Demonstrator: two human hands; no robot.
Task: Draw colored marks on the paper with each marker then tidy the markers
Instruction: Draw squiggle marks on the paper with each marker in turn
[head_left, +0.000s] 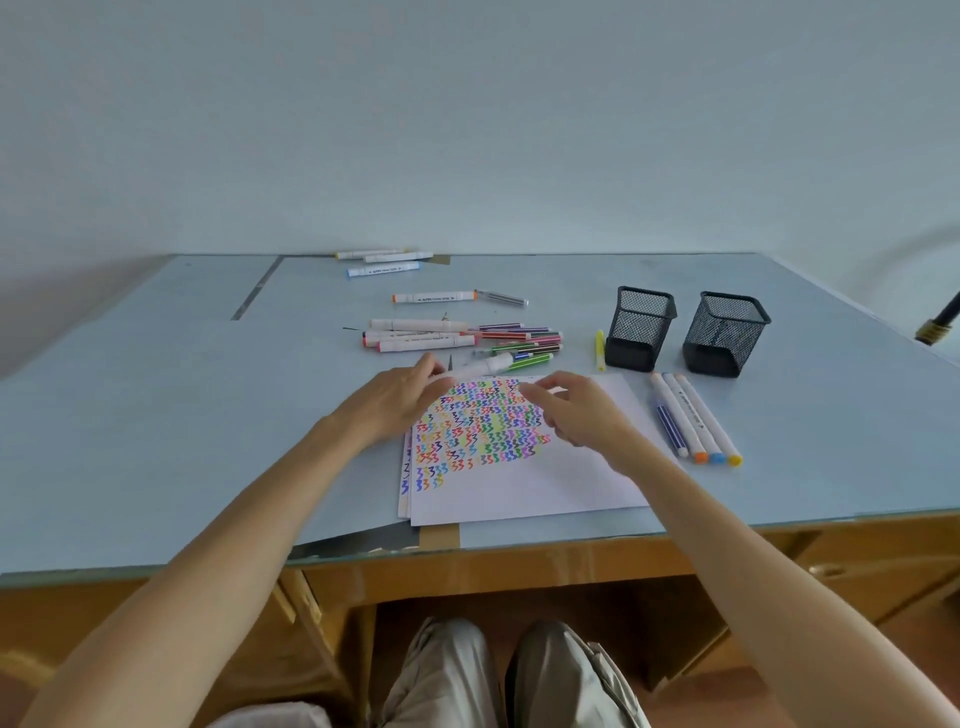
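We see the left hand (397, 397) at mid-frame gripping a white marker (480, 368) that slants over the top edge of the paper (524, 467). The right hand (576, 410) hovers over the colored marks, fingers loosely curled, holding nothing we can make out. Loose markers (457, 335) lie above the paper, and two mesh cups (641, 327) stand at the right.

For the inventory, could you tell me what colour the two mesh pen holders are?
Black, both mesh pen holders, in the head view.
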